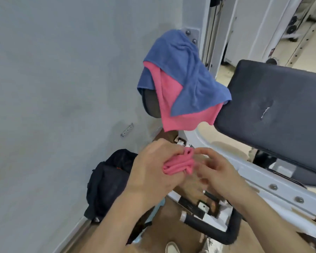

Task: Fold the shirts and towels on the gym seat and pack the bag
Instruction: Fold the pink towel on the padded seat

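**Both hands raised together, mid-frame**

Left hand (150,168): back toward camera, fingers curled shut around a bunched pink cloth (179,164). Right hand (217,172): just beside it, fingers loosely spread, fingertips at the bundle's edge. Forearms bare, converging from below.

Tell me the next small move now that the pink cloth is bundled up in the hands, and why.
Probably carry the pink bundle down-left to the black bag. It already looks compact, gripped in the left hand with the right hand at its edge, and the bag sits just below-left by the wall.
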